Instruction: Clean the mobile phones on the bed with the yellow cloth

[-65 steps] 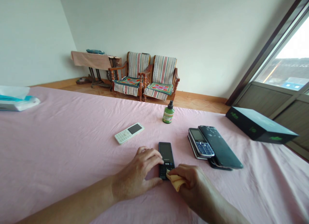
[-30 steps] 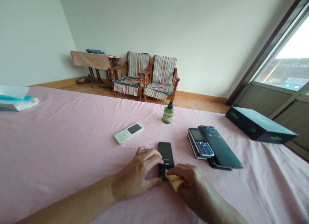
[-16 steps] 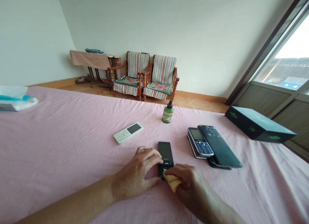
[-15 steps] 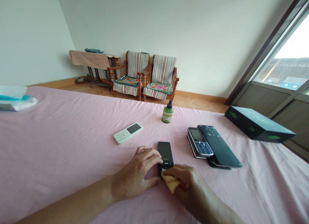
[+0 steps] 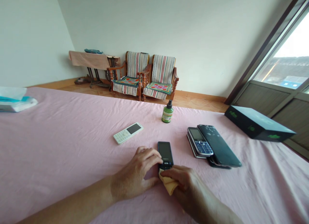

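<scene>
A dark mobile phone (image 5: 165, 151) lies flat on the pink cloth, its screen at the far end. My left hand (image 5: 137, 171) grips it from the left, fingertips on its edge and the thumb curved in near its lower end. Pinched in my right hand (image 5: 187, 182) is a small yellow cloth (image 5: 169, 184), pressed on the phone's keypad end, which it mostly covers. To the upper left rests a white keypad phone (image 5: 128, 133). Right of my hands, a blue keypad phone (image 5: 201, 143) sits stacked on another device, beside a dark slab-like phone (image 5: 218, 145).
Behind the phones stands a green spray bottle (image 5: 167, 113). A black box (image 5: 258, 122) with green markings is at the right edge of the table (image 5: 72, 127). At far left lies a tissue pack (image 5: 18, 103). Two wooden chairs (image 5: 158, 76) stand beyond.
My right hand has shifted slightly left with the yellow cloth, along the phone's lower end. My left hand and the phone stay in place.
</scene>
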The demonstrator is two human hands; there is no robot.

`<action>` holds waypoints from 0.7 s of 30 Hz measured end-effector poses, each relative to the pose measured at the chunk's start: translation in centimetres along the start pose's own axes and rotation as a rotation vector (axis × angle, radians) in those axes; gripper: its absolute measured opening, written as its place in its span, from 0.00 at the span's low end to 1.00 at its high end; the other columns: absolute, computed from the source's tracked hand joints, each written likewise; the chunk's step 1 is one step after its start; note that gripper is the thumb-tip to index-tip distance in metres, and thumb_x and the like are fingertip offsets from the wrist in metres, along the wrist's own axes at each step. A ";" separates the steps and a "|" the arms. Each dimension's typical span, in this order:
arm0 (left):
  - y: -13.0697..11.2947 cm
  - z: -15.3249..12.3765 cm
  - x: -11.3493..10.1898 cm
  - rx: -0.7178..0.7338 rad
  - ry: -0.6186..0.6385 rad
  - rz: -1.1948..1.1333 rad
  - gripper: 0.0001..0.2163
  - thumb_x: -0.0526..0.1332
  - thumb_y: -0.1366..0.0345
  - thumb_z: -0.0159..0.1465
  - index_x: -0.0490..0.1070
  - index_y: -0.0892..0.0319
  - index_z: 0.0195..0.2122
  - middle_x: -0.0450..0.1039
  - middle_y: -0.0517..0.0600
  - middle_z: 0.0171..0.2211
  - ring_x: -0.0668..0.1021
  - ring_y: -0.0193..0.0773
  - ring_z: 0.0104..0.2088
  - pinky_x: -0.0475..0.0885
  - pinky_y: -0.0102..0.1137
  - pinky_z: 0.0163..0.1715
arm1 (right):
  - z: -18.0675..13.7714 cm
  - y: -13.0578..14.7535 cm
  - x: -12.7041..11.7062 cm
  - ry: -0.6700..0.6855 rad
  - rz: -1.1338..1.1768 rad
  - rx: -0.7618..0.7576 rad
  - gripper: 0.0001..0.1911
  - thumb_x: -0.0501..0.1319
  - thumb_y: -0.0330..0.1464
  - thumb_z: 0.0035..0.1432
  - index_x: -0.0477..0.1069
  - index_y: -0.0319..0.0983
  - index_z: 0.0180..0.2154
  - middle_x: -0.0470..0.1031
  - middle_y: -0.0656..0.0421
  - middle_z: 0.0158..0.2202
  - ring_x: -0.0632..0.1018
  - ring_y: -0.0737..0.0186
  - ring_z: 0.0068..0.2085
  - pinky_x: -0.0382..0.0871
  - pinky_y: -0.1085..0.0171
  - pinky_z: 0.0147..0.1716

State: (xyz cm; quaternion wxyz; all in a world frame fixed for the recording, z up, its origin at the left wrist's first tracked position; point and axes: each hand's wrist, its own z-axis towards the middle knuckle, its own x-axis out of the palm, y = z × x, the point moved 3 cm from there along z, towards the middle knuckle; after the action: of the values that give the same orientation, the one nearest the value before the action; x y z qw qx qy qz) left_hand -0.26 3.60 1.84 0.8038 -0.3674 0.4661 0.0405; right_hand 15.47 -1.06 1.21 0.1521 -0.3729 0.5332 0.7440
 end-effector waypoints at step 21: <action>0.1 -0.2 0.1 -0.008 -0.002 -0.007 0.18 0.68 0.69 0.56 0.69 0.55 0.47 0.69 0.50 0.46 0.69 0.43 0.48 0.63 0.38 0.51 | -1.2 -2.0 -3.6 -0.174 -0.153 0.113 0.15 0.51 0.19 0.44 0.73 0.39 0.28 0.72 0.63 0.23 0.69 0.68 0.24 0.56 0.68 0.24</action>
State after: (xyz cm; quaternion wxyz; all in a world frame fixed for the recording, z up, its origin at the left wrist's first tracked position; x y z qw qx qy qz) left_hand -0.39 3.57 1.68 0.8030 -0.3722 0.4638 0.0399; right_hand 19.60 -0.79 2.24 0.2746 -0.3373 0.5290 0.7286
